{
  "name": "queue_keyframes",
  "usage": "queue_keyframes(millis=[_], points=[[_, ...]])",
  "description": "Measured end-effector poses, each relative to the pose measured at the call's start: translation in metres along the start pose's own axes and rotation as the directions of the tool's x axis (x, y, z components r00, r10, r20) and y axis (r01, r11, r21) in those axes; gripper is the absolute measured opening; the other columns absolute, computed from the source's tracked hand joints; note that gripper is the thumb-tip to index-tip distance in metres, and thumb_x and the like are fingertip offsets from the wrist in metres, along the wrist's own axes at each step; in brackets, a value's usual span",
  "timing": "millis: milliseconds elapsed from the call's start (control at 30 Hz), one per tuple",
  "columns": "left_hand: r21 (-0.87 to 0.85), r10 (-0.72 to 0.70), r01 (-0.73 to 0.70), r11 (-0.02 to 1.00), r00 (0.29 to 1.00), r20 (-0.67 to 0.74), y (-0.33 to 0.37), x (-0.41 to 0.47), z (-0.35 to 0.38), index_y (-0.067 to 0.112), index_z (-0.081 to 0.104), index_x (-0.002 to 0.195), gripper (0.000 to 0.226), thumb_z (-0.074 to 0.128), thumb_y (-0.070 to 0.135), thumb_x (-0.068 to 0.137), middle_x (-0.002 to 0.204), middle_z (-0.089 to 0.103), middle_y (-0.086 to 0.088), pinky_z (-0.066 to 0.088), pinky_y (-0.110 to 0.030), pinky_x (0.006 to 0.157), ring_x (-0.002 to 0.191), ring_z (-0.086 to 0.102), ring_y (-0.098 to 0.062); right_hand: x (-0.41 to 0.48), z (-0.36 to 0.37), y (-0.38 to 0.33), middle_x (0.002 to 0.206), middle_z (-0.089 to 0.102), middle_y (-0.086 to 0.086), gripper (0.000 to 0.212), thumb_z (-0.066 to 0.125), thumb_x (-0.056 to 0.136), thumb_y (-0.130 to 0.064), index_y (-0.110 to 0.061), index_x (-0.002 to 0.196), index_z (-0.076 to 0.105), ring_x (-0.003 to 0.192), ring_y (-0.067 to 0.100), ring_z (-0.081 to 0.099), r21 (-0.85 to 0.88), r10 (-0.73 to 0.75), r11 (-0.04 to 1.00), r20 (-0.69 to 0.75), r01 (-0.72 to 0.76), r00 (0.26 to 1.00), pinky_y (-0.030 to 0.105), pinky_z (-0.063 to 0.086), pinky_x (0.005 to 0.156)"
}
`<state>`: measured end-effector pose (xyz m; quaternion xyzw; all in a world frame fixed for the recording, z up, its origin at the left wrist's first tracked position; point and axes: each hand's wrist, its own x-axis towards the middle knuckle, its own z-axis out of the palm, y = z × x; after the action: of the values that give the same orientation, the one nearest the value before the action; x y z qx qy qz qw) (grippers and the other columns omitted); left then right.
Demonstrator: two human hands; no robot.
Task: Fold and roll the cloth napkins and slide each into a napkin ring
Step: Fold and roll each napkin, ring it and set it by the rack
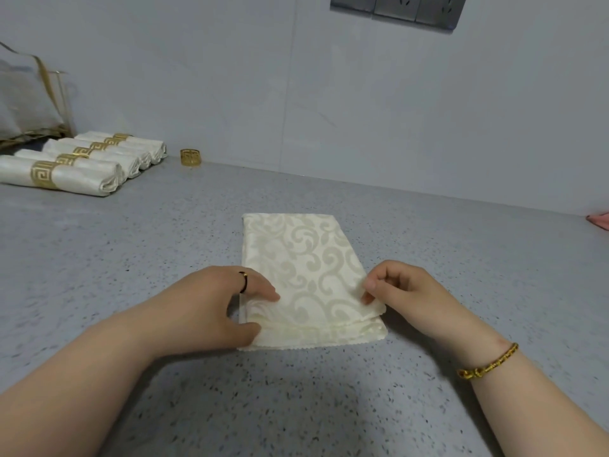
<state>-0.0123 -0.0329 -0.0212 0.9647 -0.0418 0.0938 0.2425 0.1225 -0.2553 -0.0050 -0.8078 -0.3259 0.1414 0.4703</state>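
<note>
A cream damask napkin (pixel 303 268) lies folded into a long rectangle on the grey speckled counter (pixel 131 258), its layered hems toward me. My left hand (pixel 214 305) pinches the near left corner, thumb under the edge and fingers on top. My right hand (pixel 402 291) pinches the near right corner of the upper layers between thumb and fingers. A loose gold napkin ring (pixel 190 157) stands by the wall at the back left. Several rolled napkins (pixel 82 163) in gold rings lie side by side at the far left.
A folded pile of fabric with gold trim (pixel 29 97) sits in the back left corner. A pink object (pixel 599 221) shows at the right edge. The wall (pixel 395 110) rises behind the counter, with a grey socket panel (pixel 398 8) high up.
</note>
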Motion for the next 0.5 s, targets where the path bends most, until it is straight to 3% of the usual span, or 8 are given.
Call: queue_keyframes(millis=[67,133,200,267,333,433,500], points=[[0.015,0.01,-0.01,1.0,1.0,-0.003,0.0007,0.0,-0.0006,0.059,0.044,0.09,0.035,0.06,0.057,0.059,0.099,0.037,0.05,0.018,0.013,0.081,0.096,0.032,0.035,-0.0009,-0.0005,-0.001,0.065,0.063,-0.01,0.017,0.058,0.086,-0.021,-0.016,0.07,0.062,0.071,0.011,0.053,0.016,0.005,1.0,0.006,-0.005,1.0,0.013,0.042,0.066],[0.033,-0.003,0.004,0.999,1.0,-0.012,0.0002,0.0005,-0.0015,0.054,0.047,0.093,0.035,0.071,0.04,0.072,0.103,0.032,0.046,0.019,0.012,0.081,0.094,0.035,0.031,-0.0009,-0.001,-0.0018,0.067,0.064,-0.01,0.017,0.057,0.086,-0.021,-0.014,0.072,0.063,0.071,0.008,0.055,0.026,0.017,1.0,0.014,-0.017,1.0,0.011,0.044,0.067],[0.043,-0.006,0.008,0.999,0.998,-0.058,-0.0014,0.0015,-0.0021,0.053,0.049,0.08,0.032,0.072,0.033,0.074,0.095,0.04,0.046,0.026,0.009,0.079,0.095,0.042,0.026,-0.0004,-0.0014,-0.0018,0.069,0.065,-0.007,0.016,0.056,0.087,-0.019,-0.011,0.075,0.064,0.072,0.009,0.055,0.039,0.028,0.999,0.022,-0.029,0.999,0.014,0.044,0.071],[0.029,0.003,0.0,1.0,0.995,-0.102,-0.0026,0.0018,-0.0035,0.054,0.052,0.068,0.024,0.071,0.041,0.073,0.086,0.048,0.052,0.033,0.003,0.077,0.101,0.042,0.02,0.0,-0.0022,-0.0015,0.069,0.066,-0.007,0.016,0.057,0.087,-0.017,-0.01,0.075,0.064,0.071,0.008,0.056,0.046,0.026,0.999,0.02,-0.026,0.999,0.014,0.044,0.07],[0.003,-0.005,0.006,1.0,0.992,-0.127,-0.003,0.0001,-0.0061,0.055,0.056,0.06,0.007,0.06,0.05,0.062,0.087,0.04,0.061,0.035,0.001,0.075,0.096,0.046,0.023,-0.0019,-0.0026,-0.0024,0.069,0.066,-0.005,0.013,0.059,0.085,-0.013,-0.011,0.073,0.065,0.069,0.008,0.056,0.023,-0.006,1.0,0.046,0.005,0.999,0.014,0.045,0.069],[-0.008,0.018,-0.019,1.0,0.99,-0.141,-0.0046,-0.0045,-0.0095,0.065,0.051,0.048,0.008,0.053,0.06,0.054,0.086,0.042,0.06,0.036,0.003,0.076,0.091,0.049,0.025,-0.0057,-0.0045,-0.0041,0.079,0.062,0.007,0.008,0.069,0.077,-0.015,-0.019,0.072,0.064,0.071,0.015,0.051,-0.124,-0.047,0.99,0.157,0.066,0.987,0.025,0.043,0.071],[0.023,0.023,-0.021,1.0,0.994,-0.111,-0.0046,-0.0044,-0.0085,0.068,0.05,0.05,0.003,0.052,0.066,0.051,0.084,0.045,0.058,0.04,0.0,0.076,0.091,0.051,0.022,-0.0087,-0.0056,-0.0036,0.087,0.058,0.004,0.015,0.073,0.073,-0.016,-0.025,0.072,0.06,0.077,0.021,0.049,-0.212,-0.044,0.973,0.201,0.087,0.979,0.027,0.042,0.077]])
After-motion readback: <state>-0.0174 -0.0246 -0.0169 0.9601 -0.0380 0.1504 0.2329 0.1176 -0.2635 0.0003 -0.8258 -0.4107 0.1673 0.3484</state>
